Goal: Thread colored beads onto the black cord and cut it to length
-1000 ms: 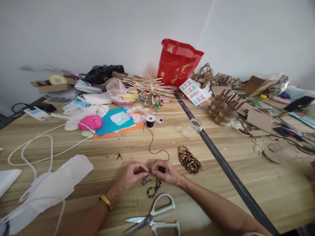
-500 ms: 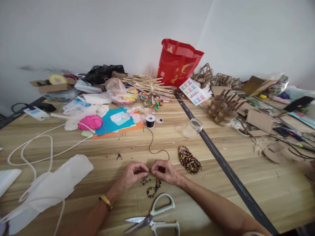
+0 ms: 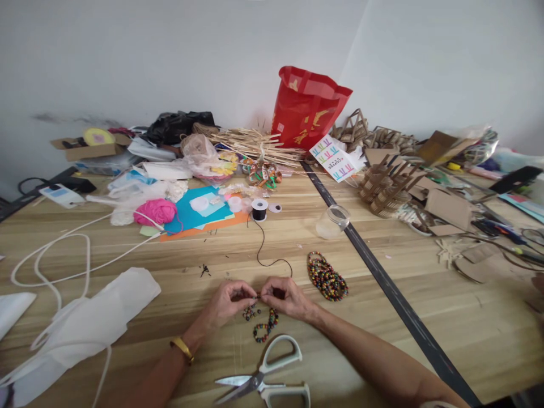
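Note:
My left hand (image 3: 233, 300) pinches a small bead between thumb and fingertips, just left of my right hand (image 3: 284, 296). Its fingers are closed too, on the black cord, whose grip point is mostly hidden. A string of colourful beads (image 3: 266, 328) hangs below my right hand and lies curled on the table. Several loose beads (image 3: 250, 312) sit under my left fingertips. From a spool of black cord (image 3: 259, 210), a length of cord (image 3: 261, 249) curves down to my right hand. White-handled scissors (image 3: 261, 378) lie with blades apart, near me.
Finished bead strands (image 3: 327, 276) are piled right of my hands. A clear jar (image 3: 332, 221) stands behind them. Pink yarn (image 3: 156, 212), blue paper (image 3: 187, 209) and a red bag (image 3: 308, 107) are farther back. White cable and sheets (image 3: 97, 311) cover the left side; woven baskets (image 3: 385, 190) stand right.

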A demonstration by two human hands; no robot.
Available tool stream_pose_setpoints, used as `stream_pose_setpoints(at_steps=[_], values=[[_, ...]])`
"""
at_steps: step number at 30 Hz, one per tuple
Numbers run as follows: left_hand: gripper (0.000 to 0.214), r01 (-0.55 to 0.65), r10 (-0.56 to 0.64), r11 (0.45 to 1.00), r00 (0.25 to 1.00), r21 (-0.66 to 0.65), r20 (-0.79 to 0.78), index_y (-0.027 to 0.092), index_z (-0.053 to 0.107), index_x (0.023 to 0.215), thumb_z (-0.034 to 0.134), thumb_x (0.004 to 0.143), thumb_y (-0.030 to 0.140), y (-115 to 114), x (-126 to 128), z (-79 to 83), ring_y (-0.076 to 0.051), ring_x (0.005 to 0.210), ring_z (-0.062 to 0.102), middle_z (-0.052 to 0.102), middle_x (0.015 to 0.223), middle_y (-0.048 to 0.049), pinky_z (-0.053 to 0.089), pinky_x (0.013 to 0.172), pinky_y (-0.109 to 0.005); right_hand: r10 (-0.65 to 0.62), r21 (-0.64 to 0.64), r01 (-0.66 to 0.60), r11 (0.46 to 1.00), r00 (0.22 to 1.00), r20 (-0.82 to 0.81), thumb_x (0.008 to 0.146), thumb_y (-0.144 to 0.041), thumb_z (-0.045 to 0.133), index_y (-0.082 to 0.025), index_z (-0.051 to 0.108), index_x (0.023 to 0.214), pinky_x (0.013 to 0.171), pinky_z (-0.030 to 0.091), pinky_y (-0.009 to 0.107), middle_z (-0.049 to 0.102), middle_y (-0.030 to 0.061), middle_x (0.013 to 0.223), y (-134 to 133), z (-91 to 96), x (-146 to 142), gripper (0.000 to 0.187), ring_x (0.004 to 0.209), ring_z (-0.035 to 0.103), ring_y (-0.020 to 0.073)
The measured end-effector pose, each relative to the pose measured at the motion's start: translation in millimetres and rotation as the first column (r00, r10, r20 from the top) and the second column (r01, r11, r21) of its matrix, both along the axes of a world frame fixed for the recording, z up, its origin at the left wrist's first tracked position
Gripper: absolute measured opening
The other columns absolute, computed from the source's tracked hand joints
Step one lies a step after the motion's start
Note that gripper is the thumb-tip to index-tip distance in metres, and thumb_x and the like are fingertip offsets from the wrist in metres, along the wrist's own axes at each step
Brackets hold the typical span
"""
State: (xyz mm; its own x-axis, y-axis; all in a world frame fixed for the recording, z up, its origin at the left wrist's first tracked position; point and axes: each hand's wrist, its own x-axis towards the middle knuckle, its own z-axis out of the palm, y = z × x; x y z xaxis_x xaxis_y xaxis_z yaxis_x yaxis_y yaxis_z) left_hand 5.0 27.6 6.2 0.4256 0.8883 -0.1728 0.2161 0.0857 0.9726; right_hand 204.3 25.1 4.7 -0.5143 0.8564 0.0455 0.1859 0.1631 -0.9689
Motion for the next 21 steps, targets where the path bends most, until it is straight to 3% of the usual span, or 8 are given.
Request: stream_pose_setpoints(at_steps=[21], values=[[0.010, -0.001, 0.001, 1.000, 1.000, 0.028, 0.012, 0.013, 0.066, 0.070, 0.067, 0.066, 0.023, -0.6, -0.5, -4.4, -0.014, 0.062, 0.055, 0.064, 0.065, -0.0018, 0.043, 0.059, -0.024, -0.002, 0.002, 0.002, 1.000, 1.000, 0.014, 0.080, -0.036, 0.060, -0.012, 0.061, 0.074, 0.049, 0.032, 0.019, 0.050, -0.0010, 0.062, -0.3, -0.4, -0.3, 0.025, 0.053, 0.041, 0.0075]])
